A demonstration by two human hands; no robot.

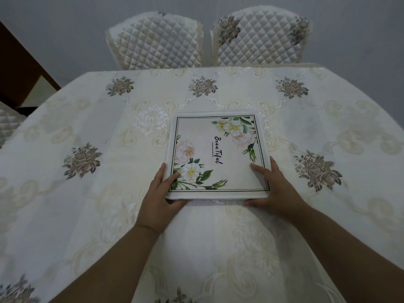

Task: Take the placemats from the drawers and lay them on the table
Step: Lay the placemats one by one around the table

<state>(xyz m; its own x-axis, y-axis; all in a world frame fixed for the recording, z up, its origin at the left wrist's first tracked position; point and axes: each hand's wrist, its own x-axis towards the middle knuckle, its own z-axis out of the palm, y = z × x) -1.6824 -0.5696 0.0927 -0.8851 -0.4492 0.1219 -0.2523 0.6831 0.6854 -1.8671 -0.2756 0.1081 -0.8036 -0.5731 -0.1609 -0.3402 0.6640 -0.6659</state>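
Observation:
A stack of folded white placemats [218, 149], printed with flowers, a dark border line and the word "Beautiful", lies near the middle of the table [87, 193]. My left hand [161, 197] grips its near left corner, thumb on top and fingers under the edge. On the near right corner, my right hand [273, 191] holds it the same way, thumb on the top face and fingers beneath. A second layer shows under the front edge.
A cream tablecloth with embroidered grey-brown roses covers the whole table. Two quilted chairs [155, 40] [260, 38] stand at the far side. Dark wooden furniture [19, 68] stands at the far left, and another quilted chair [8, 125] is at the left edge.

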